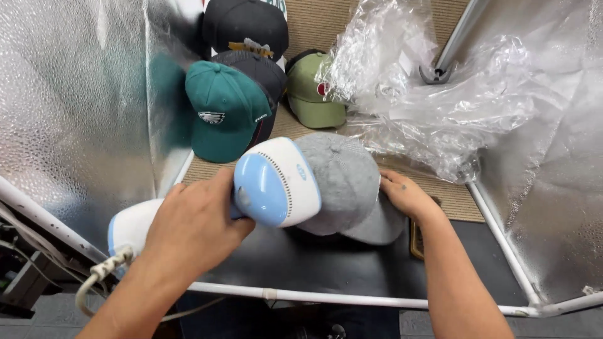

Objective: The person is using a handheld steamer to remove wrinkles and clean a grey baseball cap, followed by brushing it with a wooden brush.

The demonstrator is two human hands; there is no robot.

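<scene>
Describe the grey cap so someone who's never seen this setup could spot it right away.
Inside the silver-walled booth, look at the dark floor near the front rail. The grey cap lies there, steadied by the right hand, with the white and blue handheld steamer in the left hand against it. It alone is fuzzy, plain grey, apart from the stacked caps behind.

Around me stand silvery, dimpled reflective walls (75, 107), held in a frame of white pipes (352, 300). Under my work lies a dark mat (314, 263), and past it a tan woven floor covering (326, 22). Crumpled clear plastic sheeting (452, 100) is heaped at my right. Bright light glints off the foil.
</scene>
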